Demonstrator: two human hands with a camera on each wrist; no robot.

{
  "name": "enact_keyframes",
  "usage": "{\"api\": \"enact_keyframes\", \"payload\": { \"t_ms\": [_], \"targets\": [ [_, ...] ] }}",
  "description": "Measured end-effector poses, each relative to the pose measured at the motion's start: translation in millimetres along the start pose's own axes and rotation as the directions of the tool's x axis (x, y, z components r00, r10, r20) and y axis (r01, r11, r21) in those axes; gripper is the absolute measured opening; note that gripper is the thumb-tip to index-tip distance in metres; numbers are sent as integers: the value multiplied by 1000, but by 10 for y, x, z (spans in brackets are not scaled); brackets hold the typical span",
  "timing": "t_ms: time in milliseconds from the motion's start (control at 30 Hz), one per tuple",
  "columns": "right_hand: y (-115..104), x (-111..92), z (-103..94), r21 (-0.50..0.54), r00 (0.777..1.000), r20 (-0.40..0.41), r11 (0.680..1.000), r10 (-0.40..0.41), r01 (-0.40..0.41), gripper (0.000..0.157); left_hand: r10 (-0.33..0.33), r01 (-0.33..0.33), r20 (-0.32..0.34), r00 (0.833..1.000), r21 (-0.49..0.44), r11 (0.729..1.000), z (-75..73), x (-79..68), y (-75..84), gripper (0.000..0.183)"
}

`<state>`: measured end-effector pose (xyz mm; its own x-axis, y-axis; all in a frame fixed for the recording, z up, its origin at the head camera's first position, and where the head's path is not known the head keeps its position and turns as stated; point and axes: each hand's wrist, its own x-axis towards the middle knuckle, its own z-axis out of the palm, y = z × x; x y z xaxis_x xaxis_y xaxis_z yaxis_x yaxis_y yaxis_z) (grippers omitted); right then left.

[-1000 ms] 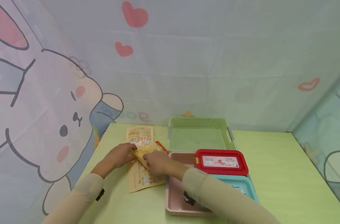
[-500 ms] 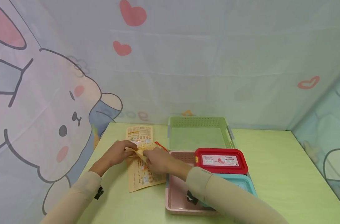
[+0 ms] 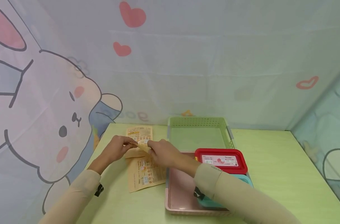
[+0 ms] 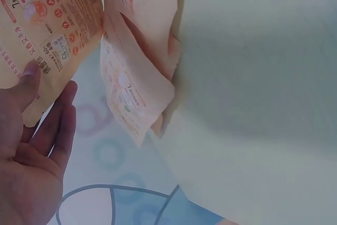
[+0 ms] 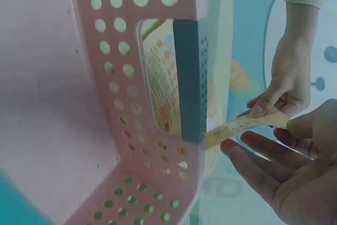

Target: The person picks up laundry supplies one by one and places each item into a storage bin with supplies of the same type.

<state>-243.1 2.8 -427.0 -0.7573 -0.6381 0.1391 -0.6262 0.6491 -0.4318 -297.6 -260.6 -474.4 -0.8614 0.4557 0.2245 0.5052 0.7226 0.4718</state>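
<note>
A printed paper packet (image 3: 144, 147) is held up between the two hands, above the left part of the tabletop (image 3: 271, 161). From the head it shows as a narrow, pale strip slanting from the left hand (image 3: 118, 148) down toward the right hand (image 3: 164, 153); foreshortening hides its full length, so which way its long axis runs cannot be told. The left wrist view shows its printed face, with lines of text running obliquely and one corner pointing down into the left hand. In the right wrist view it appears nearly edge-on.

The left hand pinches that corner, thumb flat on the print and fingers behind. The right hand pinches the packet's other visible part between thumb and fingers, the fingers only loosely bent.

The left forearm (image 3: 80, 186) reaches up and inward from the lower left. The right forearm (image 3: 237, 193) crosses from the lower right, over the pink basket (image 3: 181, 196) and partly over the turquoise lid (image 3: 244, 179), hiding some of each.

Beneath the hands, a nearer packet (image 3: 143, 179) lies at a slant just beside the pink basket, and a farther packet (image 3: 140, 133) lies with its length running away from the person.
</note>
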Motion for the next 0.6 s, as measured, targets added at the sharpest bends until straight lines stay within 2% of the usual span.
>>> {"api": "enact_keyframes", "payload": {
  "t_ms": [267, 433, 600],
  "targets": [
    [88, -67, -109, -32, 1000, -21, 999, 2, -3, 15, 32, -31, -52, 998, 10, 999, -34, 35, 66, 15],
    [183, -108, -126, -20, 1000, -11, 999, 29, -29, 13, -23, 23, -100, 995, -8, 1000, -69, 32, 81, 16],
    [296, -144, -136, 0, 999, -37, 1000, 22, -22, 12, -72, 70, -148, 986, -20, 997, -135, 25, 108, 24]
  ]
}}
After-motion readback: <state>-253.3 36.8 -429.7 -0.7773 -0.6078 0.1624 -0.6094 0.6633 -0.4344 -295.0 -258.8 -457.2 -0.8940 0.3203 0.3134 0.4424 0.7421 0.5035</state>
